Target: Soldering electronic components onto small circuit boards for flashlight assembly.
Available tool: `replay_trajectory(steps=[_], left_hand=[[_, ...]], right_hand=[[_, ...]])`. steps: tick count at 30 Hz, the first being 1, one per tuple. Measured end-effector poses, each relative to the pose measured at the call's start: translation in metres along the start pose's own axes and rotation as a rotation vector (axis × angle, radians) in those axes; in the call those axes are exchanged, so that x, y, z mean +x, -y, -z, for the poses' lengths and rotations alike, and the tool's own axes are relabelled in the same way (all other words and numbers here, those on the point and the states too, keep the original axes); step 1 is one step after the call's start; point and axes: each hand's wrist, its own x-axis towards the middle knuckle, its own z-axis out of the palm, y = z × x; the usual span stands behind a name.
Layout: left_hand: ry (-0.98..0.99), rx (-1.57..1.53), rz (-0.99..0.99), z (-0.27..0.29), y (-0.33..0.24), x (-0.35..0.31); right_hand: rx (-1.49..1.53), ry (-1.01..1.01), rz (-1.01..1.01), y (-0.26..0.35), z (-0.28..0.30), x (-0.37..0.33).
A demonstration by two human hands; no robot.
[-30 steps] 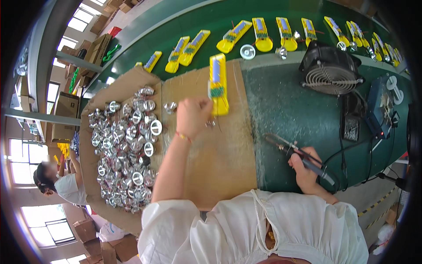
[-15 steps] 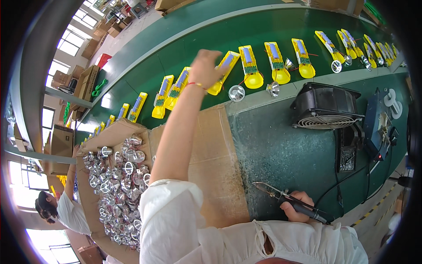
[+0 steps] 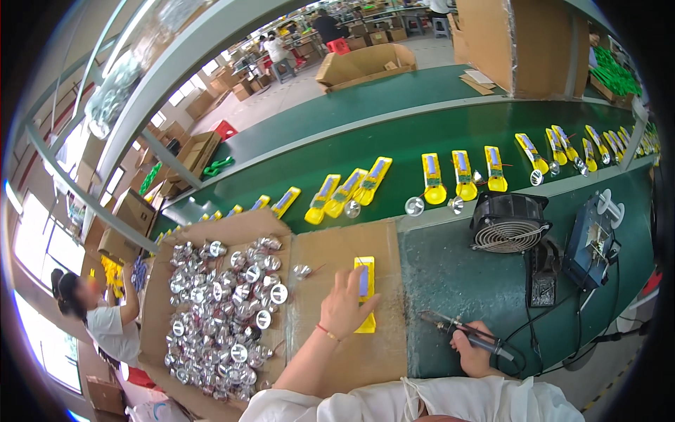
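My left hand (image 3: 343, 306) is over a yellow flashlight housing (image 3: 365, 325) lying on the cardboard sheet (image 3: 383, 243). Its fingers are stretched and the thumb stands apart, touching or just above the housing's left side. Part of the housing, with a blue-violet battery, shows past the fingers. My right hand (image 3: 474, 349) is closed around a soldering iron (image 3: 450, 325), its tip pointing left above the dark green bench. A loose silvery reflector cup (image 3: 302, 271) with a thin wire rests on the cardboard, left of the housing.
A cardboard box (image 3: 158, 309) full of reflector cups stands at left. Yellow housings (image 3: 434, 191) line the green belt (image 3: 394, 141) ahead. A black fan (image 3: 510, 224), a soldering station (image 3: 590, 243) and cables occupy the right. Another person (image 3: 105, 316) works at far left.
My left hand has come down from the belt to the cardboard, where a yellow housing now lies. My right hand keeps the soldering iron. The view has shifted, showing more room beyond the belt.
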Motion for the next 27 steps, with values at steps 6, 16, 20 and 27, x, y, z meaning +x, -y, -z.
replay_trajectory(steps=[6,16,20,27], left_hand=[[-0.287,-1.015,-0.327,0.143,-0.041,-0.045],[-0.268,-1.749,-0.736,0.202,-0.137,-0.155],[-0.195,-1.807,-1.112,0.197,-0.128,-0.160],[-0.103,-1.733,-1.014,0.213,-0.121,-0.183]], right_hand=[[0.039,-0.046,-0.006,-0.001,-0.003,0.000],[0.058,-0.071,0.069,-0.007,-0.004,-0.002],[0.053,-0.060,0.062,-0.005,-0.004,-0.002],[0.059,-0.059,0.099,-0.005,-0.006,-0.003]])
